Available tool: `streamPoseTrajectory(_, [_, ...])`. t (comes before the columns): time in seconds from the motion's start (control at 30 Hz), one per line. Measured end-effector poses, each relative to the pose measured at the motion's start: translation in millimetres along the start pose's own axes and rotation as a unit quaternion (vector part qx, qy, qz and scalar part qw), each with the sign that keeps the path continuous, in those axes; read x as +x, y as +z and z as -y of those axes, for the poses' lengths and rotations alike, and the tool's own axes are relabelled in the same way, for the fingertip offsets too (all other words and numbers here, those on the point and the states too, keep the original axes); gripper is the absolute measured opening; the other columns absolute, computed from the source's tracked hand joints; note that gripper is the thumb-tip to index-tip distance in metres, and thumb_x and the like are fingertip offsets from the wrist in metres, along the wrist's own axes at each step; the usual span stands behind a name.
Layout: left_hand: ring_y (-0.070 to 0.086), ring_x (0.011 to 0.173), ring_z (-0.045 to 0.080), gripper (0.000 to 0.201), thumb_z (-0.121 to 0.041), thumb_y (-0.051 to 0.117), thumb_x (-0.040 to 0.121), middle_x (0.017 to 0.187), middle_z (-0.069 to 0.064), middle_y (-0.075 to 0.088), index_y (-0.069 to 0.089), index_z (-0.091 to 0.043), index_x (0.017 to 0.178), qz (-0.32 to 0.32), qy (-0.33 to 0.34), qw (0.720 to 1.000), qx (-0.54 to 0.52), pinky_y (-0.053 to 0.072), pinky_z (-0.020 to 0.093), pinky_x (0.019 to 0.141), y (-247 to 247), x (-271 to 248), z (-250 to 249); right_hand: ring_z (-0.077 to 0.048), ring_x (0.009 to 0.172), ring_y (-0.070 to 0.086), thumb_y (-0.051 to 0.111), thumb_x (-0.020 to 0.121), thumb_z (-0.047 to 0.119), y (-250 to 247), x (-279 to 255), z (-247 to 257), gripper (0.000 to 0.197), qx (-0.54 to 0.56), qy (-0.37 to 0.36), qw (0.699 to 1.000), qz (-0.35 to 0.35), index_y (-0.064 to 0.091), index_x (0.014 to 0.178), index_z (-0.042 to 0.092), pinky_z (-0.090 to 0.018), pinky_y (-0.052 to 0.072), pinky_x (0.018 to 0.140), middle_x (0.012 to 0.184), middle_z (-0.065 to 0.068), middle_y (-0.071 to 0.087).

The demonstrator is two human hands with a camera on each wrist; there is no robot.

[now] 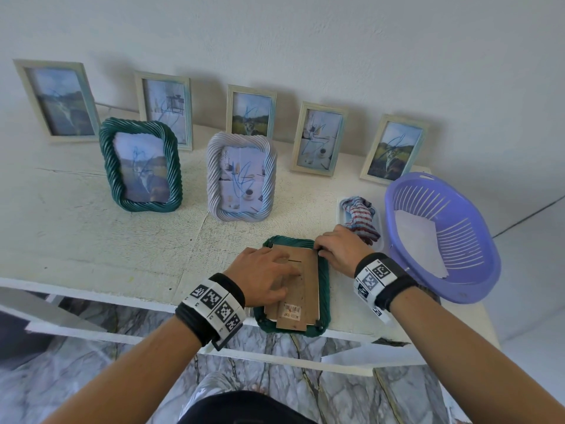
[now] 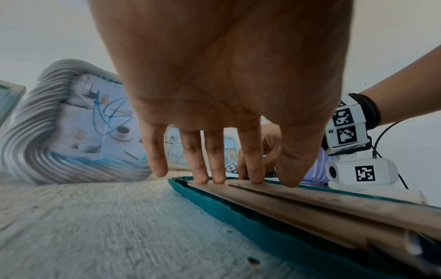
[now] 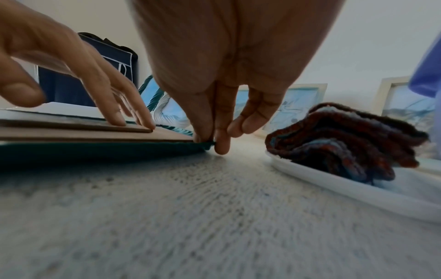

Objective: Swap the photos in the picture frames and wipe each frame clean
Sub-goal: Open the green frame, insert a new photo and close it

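Face-down dark green rope-twist picture frame [image 1: 324, 283] lies at the near edge of the white painted bench [image 1: 91, 240], its brown cardboard backing board [image 1: 307, 270] turned up, directly under both hands. The left hand [image 1: 266, 275] lies spread on the board, its straight fingers [image 2: 198, 162] pressing it flat. The right hand [image 1: 339, 249] works at the far right corner of the frame, its fingers [image 3: 220, 132] curled down and pinching at the frame's edge, apparently at one of the small black clips; the wrist view does not show the clip itself.

I'd judge this the opening or closing of the back, part of the photo swap; which of the two I cannot tell. The next move calls for a fine turn of that clip while the left hand keeps the board from sliding.

Just right of the right fingers a red, white and blue striped cloth [image 1: 360, 215] sits in a small white tray [image 3: 358, 192], ready for wiping. Beyond that stands a purple plastic basket [image 1: 477, 280] holding white paper [image 1: 419, 240]. Past the fingers, a grey-white twisted frame [image 1: 241, 175] and another green one [image 1: 140, 163] stand upright.
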State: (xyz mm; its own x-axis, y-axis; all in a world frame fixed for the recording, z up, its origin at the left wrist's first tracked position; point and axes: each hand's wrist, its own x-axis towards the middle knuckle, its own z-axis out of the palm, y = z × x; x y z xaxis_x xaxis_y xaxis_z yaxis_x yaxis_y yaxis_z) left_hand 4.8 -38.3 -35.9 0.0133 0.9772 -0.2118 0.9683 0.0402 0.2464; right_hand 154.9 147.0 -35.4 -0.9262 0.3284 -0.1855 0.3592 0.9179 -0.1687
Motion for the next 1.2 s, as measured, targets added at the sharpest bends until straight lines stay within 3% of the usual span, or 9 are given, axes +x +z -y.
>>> streamPoseTrajectory(0.3, [0.041,0.129,0.018,0.048,-0.052,0.046,0.091,0.149,-0.006,0.035,0.039,-0.047,0.138,-0.006,0.006,1.0,0.001,0.032,0.043,0.107,5,2,4,-0.028,0.091,0.057,0.051,0.095,0.01,5,2,-5,0.017,0.041,0.008,0.999,-0.016,0.068,0.1,0.01,-0.035,0.04,0.086,0.098,-0.006,0.07])
streamPoseTrajectory(0.4, [0.041,0.129,0.019,0.05,-0.055,0.043,0.088,0.149,-0.006,0.034,0.039,-0.047,0.138,-0.002,0.004,1.0,-0.008,0.033,0.042,0.106,6,2,5,-0.03,0.096,0.058,0.049,0.095,0.01,4,-4,-1,0.023,0.064,0.027,0.997,-0.027,0.067,0.109,0.011,-0.031,0.037,0.087,0.102,-0.008,0.07])
streamPoseTrajectory(0.57, [0.044,0.13,0.016,0.065,-0.06,0.035,0.08,0.149,-0.005,0.04,0.044,-0.039,0.14,-0.024,-0.008,0.992,-0.121,0.036,0.039,0.107,7,-4,10,-0.026,0.11,0.049,0.048,0.095,0.036,9,-38,30,0.041,0.109,0.092,0.987,-0.072,0.051,0.132,0.019,-0.037,0.043,0.091,0.118,-0.007,0.056])
streamPoseTrajectory(0.7, [0.045,0.125,0.018,0.073,-0.061,0.028,0.077,0.14,-0.001,0.044,0.049,-0.025,0.138,-0.102,-0.085,0.975,-0.177,0.041,0.042,0.104,12,-7,23,-0.025,0.113,0.04,0.046,0.092,0.055,18,-59,58,0.052,0.111,0.117,0.986,-0.036,0.042,0.138,0.031,-0.037,0.043,0.09,0.127,-0.004,0.044])
streamPoseTrajectory(0.8, [0.042,0.123,0.022,0.071,-0.055,0.035,0.08,0.137,0.002,0.044,0.045,-0.018,0.14,-0.083,-0.132,0.975,-0.161,0.04,0.04,0.102,14,-5,27,-0.024,0.117,0.034,0.047,0.091,0.057,25,-64,64,0.054,0.114,0.126,0.985,-0.01,0.039,0.138,0.033,-0.035,0.041,0.093,0.134,-0.004,0.037])
streamPoseTrajectory(1.0, [0.043,0.125,0.023,0.092,-0.073,0.028,0.065,0.134,0.004,0.05,0.051,-0.018,0.135,-0.076,-0.154,0.955,-0.242,0.035,0.039,0.106,12,0,31,-0.024,0.116,0.031,0.051,0.091,0.053,31,-63,62,0.053,0.141,0.115,0.983,-0.021,0.041,0.138,0.031,-0.035,0.038,0.097,0.135,-0.004,0.036])
streamPoseTrajectory(1.1, [0.046,0.124,0.021,0.077,-0.071,0.045,0.073,0.13,0.004,0.052,0.056,-0.02,0.13,-0.068,-0.177,0.932,-0.308,0.036,0.04,0.107,11,2,35,-0.024,0.115,0.031,0.052,0.091,0.051,32,-62,62,0.052,0.144,0.115,0.983,-0.026,0.042,0.138,0.03,-0.035,0.037,0.097,0.135,-0.004,0.036])
streamPoseTrajectory(1.2, [0.049,0.122,0.018,0.043,-0.045,0.063,0.089,0.128,0.003,0.053,0.059,-0.02,0.125,-0.067,-0.186,0.908,-0.369,0.037,0.037,0.108,12,4,39,-0.024,0.116,0.03,0.052,0.091,0.051,32,-62,63,0.053,0.144,0.115,0.983,-0.028,0.042,0.138,0.03,-0.035,0.036,0.099,0.137,-0.004,0.036])
